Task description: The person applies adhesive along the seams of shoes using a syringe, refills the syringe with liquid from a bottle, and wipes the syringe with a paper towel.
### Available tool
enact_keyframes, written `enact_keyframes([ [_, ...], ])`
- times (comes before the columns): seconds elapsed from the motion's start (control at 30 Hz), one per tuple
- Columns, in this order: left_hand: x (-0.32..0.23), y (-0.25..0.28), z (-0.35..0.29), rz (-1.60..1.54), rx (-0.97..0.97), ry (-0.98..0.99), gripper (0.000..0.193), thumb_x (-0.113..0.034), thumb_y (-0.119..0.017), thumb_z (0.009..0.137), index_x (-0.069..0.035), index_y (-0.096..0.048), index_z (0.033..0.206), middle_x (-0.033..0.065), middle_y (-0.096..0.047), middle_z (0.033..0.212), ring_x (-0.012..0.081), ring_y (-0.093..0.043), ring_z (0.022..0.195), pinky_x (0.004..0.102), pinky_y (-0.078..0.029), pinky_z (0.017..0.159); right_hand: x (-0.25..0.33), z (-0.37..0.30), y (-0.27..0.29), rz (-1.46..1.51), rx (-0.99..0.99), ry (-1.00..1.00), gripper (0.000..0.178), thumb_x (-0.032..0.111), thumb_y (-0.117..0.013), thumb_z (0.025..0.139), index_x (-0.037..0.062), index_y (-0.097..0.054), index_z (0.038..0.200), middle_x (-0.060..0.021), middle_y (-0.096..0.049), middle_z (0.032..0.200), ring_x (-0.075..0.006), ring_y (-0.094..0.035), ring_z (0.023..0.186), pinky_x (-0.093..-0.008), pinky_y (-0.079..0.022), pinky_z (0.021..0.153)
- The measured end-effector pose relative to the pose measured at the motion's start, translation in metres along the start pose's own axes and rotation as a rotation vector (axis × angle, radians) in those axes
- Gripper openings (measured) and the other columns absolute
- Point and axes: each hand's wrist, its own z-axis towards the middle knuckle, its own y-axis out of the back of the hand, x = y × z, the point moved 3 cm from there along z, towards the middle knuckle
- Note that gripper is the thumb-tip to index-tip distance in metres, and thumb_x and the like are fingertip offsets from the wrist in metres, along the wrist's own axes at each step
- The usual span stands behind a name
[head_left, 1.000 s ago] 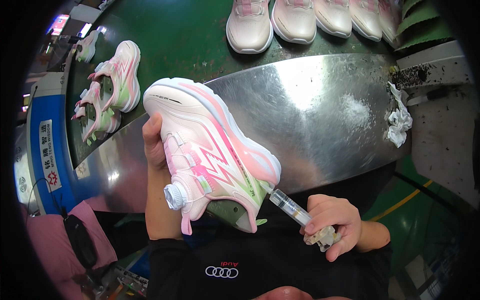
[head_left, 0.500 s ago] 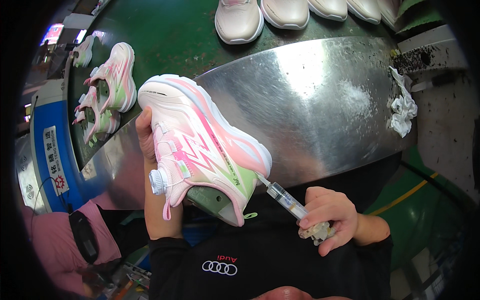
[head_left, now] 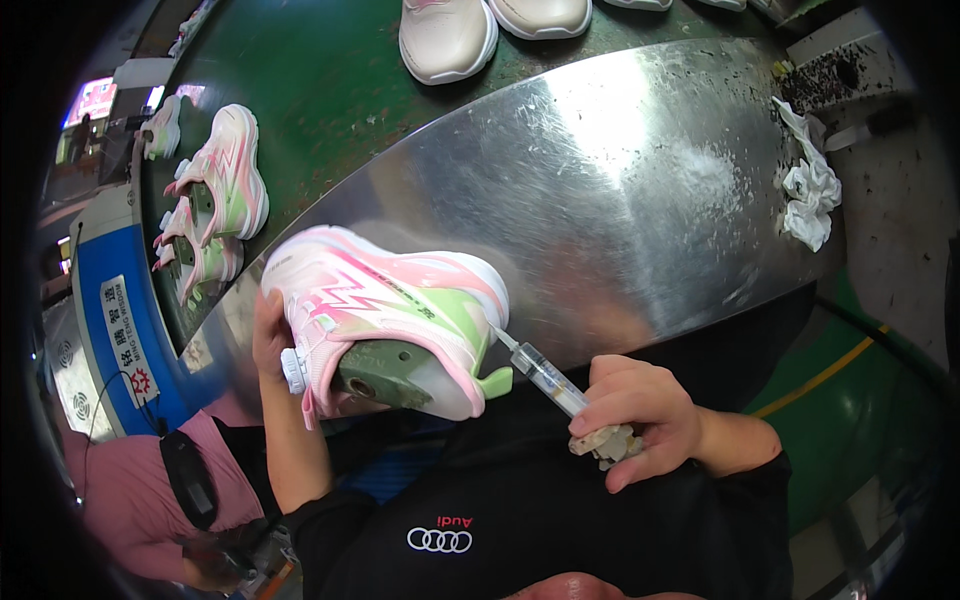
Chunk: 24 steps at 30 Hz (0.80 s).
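Observation:
A pink, white and green sneaker (head_left: 400, 300) is tilted on its side in my left hand (head_left: 268, 335), whose fingers grip it by the toe end. A dark green shoe last (head_left: 400, 375) fills its opening, and a white round dial (head_left: 292, 370) sits near its tongue. My right hand (head_left: 640, 415) is closed on a clear syringe (head_left: 548, 380) with a lumpy, whitish residue-covered plunger end. The syringe's narrow tip meets the sneaker's heel, at the seam between the upper and the pale sole.
A shiny metal plate (head_left: 480, 165) edges the green conveyor belt (head_left: 300, 70). Beige shoes (head_left: 447, 40) stand at the far side, similar pink sneakers (head_left: 228, 175) at left. Crumpled white tissue (head_left: 810, 190) lies at right. A person in pink (head_left: 130, 490) is at lower left.
The sneaker has turned so its opening shows more and its sole less, and its toe sits lower. My right hand and the syringe have shifted slightly left and up with the heel.

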Motion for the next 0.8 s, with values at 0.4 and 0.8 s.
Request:
enact_keyframes([
  [0.4, 0.036, 0.004, -0.086, 0.466, -0.303, -0.151, 0.025, -0.016, -0.051, 0.09, 0.004, -0.053, 0.105, 0.0178, -0.061, 0.103, 0.0235, -0.062, 0.093, 0.0354, -0.052, 0.084, -0.008, 0.008, -0.014, -0.12, 0.003, 0.015, 0.048, 0.035, -0.077, 0.074, 0.0037, -0.063, 0.107, -0.0036, -0.067, 0.087, -0.0172, -0.053, 0.064, -0.0297, -0.036, 0.059],
  [0.8, 0.096, -0.023, -0.125, -0.17, -0.049, 0.075, 0.084, -0.009, -0.073, 0.074, 0.004, -0.022, 0.14, 0.0185, -0.045, 0.134, 0.0305, -0.048, 0.123, 0.0427, -0.035, 0.106, 0.014, 0.012, -0.029, -0.207, 0.014, -0.03, 0.043, 0.024, -0.08, 0.069, 0.0037, -0.064, 0.103, -0.0032, -0.064, 0.081, -0.0201, -0.051, 0.065, -0.0309, -0.041, 0.057],
])
